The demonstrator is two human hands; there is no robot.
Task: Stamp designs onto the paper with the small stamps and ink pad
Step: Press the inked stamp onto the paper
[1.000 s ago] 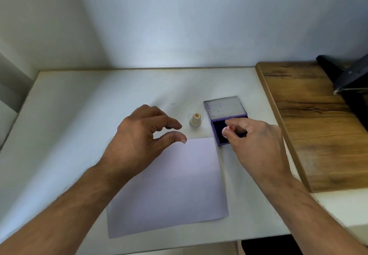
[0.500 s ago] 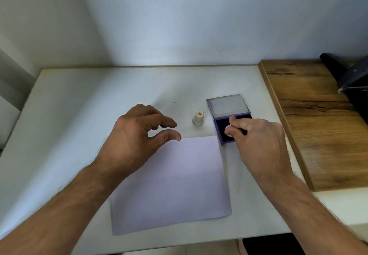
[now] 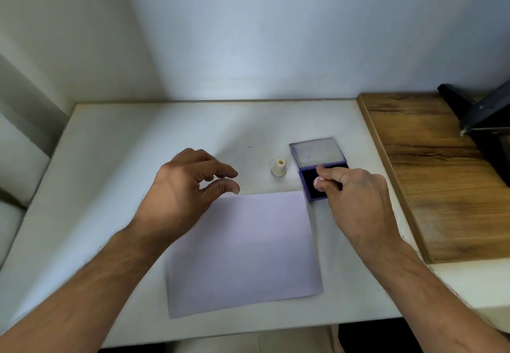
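A pale lilac sheet of paper point(image 3: 242, 250) lies flat on the white table point(image 3: 110, 159). Beyond its far right corner sits a purple ink pad point(image 3: 309, 184), its lid point(image 3: 317, 151) folded back. My right hand point(image 3: 356, 201) is over the dark pad with thumb and fingers pinched down on a small stamp, which the fingers almost fully hide. Another small cream stamp point(image 3: 279, 167) stands upright left of the pad. My left hand point(image 3: 187, 187) hovers at the paper's far left corner, fingers curled and apart, holding nothing.
A wooden board point(image 3: 441, 176) adjoins the table on the right, with a dark stand point(image 3: 485, 120) at its far end. Walls close off the back and left. The table's front edge runs just below the paper.
Both hands have stayed almost where they were. My right hand remains pinched over the ink pad, and my left hand still hovers by the paper's corner.
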